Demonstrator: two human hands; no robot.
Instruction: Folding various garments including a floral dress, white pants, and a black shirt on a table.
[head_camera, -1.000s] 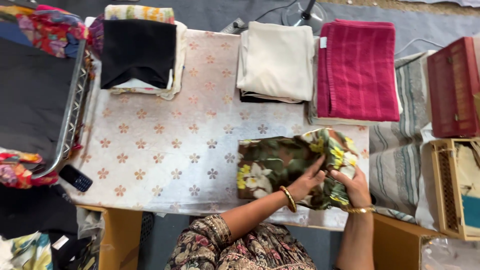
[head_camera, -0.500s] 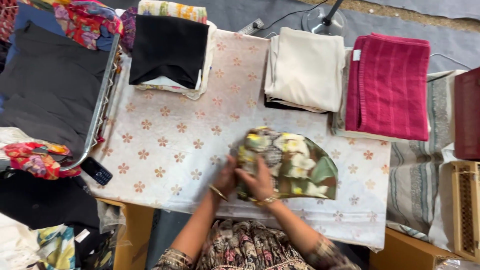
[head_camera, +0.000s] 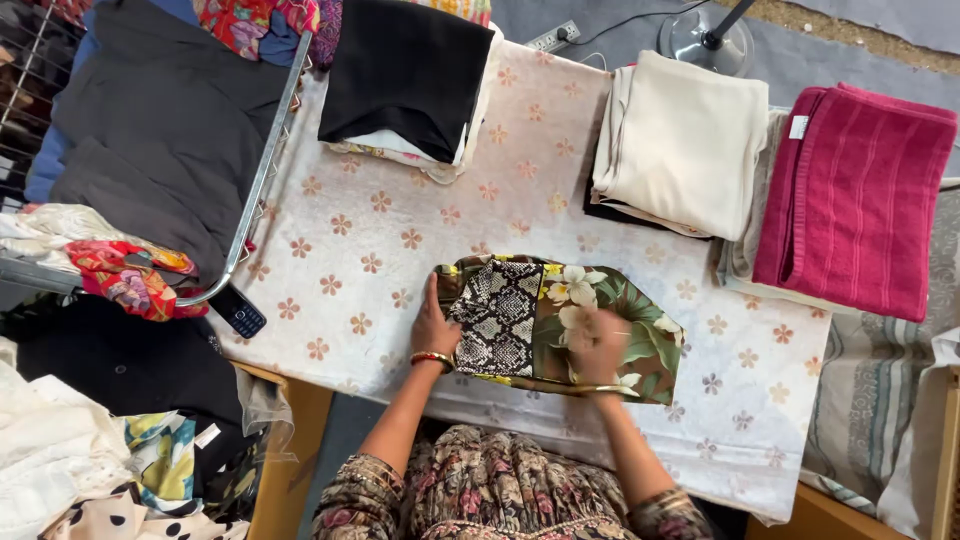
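Head view showed both hands on a floral cloth (head_camera: 610, 320) lying near the front edge of the desk (head_camera: 380, 240), a little right of its middle. Cloth was already folded into a compact block, and a snakeskin-patterned panel (head_camera: 500, 315) lay turned up over its left part. Left hand (head_camera: 432, 328) rested flat at the cloth's left edge, fingers stretched out and together, pressing rather than gripping. Right hand (head_camera: 597, 345) lay on top of the cloth toward its near edge; it was blurred, so whether its fingers were spread or curled round a fold could not be told.

Judging by how things lay, the folding looked well along: the piece was gathered into a tidy shape, though the right end sat uneven and it was not stacked with the others. Along the far edge stood finished piles: a black folded garment (head_camera: 405, 75) on lighter pieces, a cream stack (head_camera: 680, 145), and at the right corner a magenta towel (head_camera: 855, 195). Beyond the left edge hung a dark cloth (head_camera: 150, 130) over a rail, with a small phone (head_camera: 238, 312) beside it
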